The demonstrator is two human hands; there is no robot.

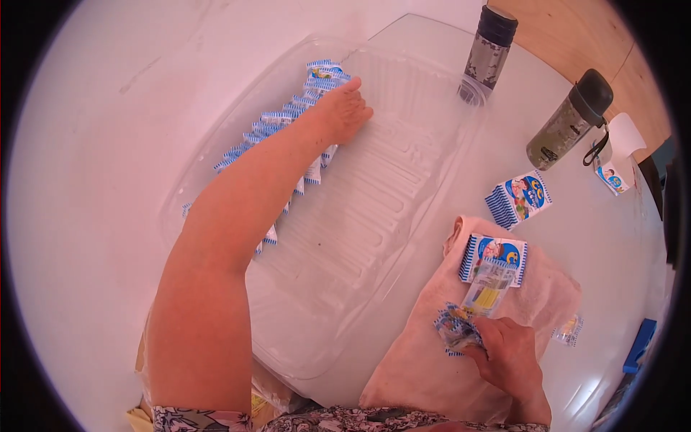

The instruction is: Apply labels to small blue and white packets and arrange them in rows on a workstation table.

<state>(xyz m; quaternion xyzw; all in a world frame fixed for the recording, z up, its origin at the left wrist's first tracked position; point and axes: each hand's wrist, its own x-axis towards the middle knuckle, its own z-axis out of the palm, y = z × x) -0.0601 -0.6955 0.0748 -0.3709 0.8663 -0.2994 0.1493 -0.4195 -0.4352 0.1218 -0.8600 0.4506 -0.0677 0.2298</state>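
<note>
A large clear plastic tray (389, 209) lies slantwise before me. Along its left side run rows of small white-and-blue striped packets (266, 124). My left hand (347, 111) reaches over to the far end of these rows. Its fingers are curled, and whatever is under them is hidden. Over a folded pink cloth (425, 360) on the right, my right hand (507, 353) is closed on crumpled small striped packets (458, 329). Just beyond that hand lie a clear pouch with something yellow inside (488, 290) and a larger blue-and-white printed packet (497, 252).
Another printed packet (520, 199) lies beyond the cloth. Two camouflage-patterned bottles, one upright (486, 54) and one tilted in view (565, 126), stand at the far right. A small packet (568, 330) sits right of the cloth, and a blue object (639, 345) lies near the right rim.
</note>
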